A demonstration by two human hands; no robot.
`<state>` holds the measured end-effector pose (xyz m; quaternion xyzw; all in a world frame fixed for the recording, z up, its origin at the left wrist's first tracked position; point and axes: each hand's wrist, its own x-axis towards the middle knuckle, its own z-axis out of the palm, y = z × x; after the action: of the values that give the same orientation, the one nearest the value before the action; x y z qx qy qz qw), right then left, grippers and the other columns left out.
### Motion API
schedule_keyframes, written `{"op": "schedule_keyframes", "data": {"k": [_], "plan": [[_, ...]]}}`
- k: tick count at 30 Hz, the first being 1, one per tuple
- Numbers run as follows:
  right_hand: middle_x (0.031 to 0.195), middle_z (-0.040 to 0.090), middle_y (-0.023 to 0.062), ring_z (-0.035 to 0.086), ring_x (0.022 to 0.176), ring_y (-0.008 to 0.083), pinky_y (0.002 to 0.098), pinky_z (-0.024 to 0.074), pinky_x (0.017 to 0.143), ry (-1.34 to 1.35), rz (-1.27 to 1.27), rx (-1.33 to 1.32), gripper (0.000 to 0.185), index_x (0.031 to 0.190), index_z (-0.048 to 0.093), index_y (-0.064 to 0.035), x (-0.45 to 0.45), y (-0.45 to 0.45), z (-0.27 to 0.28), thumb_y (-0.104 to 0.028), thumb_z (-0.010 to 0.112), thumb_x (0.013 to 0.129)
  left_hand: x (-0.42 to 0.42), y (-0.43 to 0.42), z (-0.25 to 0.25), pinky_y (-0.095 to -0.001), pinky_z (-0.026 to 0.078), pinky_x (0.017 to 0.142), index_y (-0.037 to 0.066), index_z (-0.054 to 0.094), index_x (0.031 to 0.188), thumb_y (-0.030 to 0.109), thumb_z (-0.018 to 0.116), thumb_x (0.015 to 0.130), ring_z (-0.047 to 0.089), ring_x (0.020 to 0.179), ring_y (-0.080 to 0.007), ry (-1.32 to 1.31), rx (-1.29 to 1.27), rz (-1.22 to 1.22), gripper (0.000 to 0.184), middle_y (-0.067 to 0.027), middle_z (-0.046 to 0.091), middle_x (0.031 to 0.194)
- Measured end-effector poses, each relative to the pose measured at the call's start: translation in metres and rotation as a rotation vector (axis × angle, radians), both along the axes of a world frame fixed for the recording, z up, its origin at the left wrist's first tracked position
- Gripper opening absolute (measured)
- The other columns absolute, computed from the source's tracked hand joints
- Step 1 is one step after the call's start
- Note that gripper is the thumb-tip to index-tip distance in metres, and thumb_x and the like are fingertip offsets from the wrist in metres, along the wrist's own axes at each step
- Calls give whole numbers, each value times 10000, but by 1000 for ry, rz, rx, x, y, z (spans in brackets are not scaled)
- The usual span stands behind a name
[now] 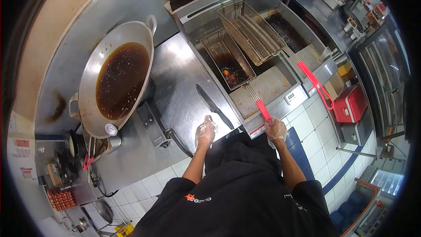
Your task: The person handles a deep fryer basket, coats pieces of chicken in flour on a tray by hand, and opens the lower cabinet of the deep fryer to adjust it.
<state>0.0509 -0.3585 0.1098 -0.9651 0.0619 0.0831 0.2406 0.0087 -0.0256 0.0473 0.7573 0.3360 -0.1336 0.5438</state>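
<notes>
My right hand (275, 130), in a clear plastic glove, is closed around the red handle of a fryer basket (224, 52). This wire basket sits low in the left fryer vat, with a small orange piece of food (227, 73) in dark, bubbling oil. My left hand (205, 131), gloved too, is at the near edge of the steel counter (175, 68) with its fingers stretched forward and nothing seen in them. Just beyond it lies a black knife (214, 105), its handle towards me.
A second fryer basket (252, 33) with a red handle rests higher, right of the first. On the left stands a large wok (90, 92) of dark oil. Egg trays (61, 199) are at lower left, a red cooler box (350, 104) at right.
</notes>
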Motion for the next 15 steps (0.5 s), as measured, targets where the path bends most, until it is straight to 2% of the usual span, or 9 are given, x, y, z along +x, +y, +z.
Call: {"op": "schedule_keyframes", "data": {"k": [9,11,15], "plan": [[827,695,192,678,840,418,531,525,764,10,2,18,189,876,672,-81,0,-3,-3,-266,642,851,2,-2,7,-355,520,685,-16,725,855,631,276,1085,655,660,-199,2,-28,46,820,-106,703,740],[828,696,192,679,838,418,529,526,764,14,7,13,192,879,673,-82,0,-3,-4,-269,644,852,3,-1,16,-395,525,872,73,778,927,669,197,1059,733,867,-263,118,35,-35,843,-91,773,868],[823,695,199,683,833,417,524,531,769,22,9,-8,201,868,675,-81,2,0,6,-280,647,859,2,3,-10,-400,525,872,71,778,932,661,205,1062,732,880,-274,114,7,-19,832,-99,776,893]]}}
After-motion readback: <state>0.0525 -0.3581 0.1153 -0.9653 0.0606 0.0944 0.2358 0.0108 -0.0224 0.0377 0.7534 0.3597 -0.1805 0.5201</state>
